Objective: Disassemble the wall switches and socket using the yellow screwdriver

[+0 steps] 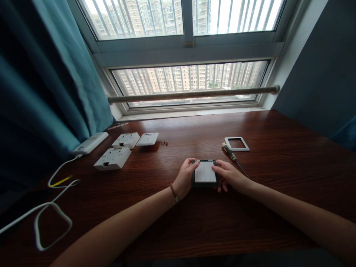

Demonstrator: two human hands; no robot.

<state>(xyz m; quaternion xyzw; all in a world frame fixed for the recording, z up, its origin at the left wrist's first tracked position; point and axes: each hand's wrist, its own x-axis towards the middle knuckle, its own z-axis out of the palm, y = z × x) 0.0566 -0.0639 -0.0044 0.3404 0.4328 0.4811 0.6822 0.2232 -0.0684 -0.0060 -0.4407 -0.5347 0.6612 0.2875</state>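
A: Head view. What does each hand hold?

B: The left hand [185, 178] and the right hand [228, 175] both curl around a wall switch [205, 173], a dark-framed unit with two white rockers, lying flat on the table [278, 178] at the centre of the view. The left hand's fingers close on its 9 o'clock edge with the thumb at the top corner; the right hand's fingers rest over the 3 o'clock edge. Neither hand is clenched; both are half-closed on the switch.

A: And around it?

B: At 1 o'clock of the switch, a screwdriver [232, 155] with a yellow-and-black handle, its tip just beside the right hand. Beyond it, a white square frame [237, 144]. At 11 o'clock, two small screws [164, 142]. At 10 o'clock, three white switch modules [112, 158], a white power strip [89, 143], and a looping white cable [52, 218] at 8 o'clock.

A: What could go wrong?

B: As a judgement: uneven thumb pressure may crack a rocker or make the switch skid on the smooth wood. The right wrist may nudge the screwdriver and set it rolling. The loose screws, small and dark against the grain, could easily be brushed away.
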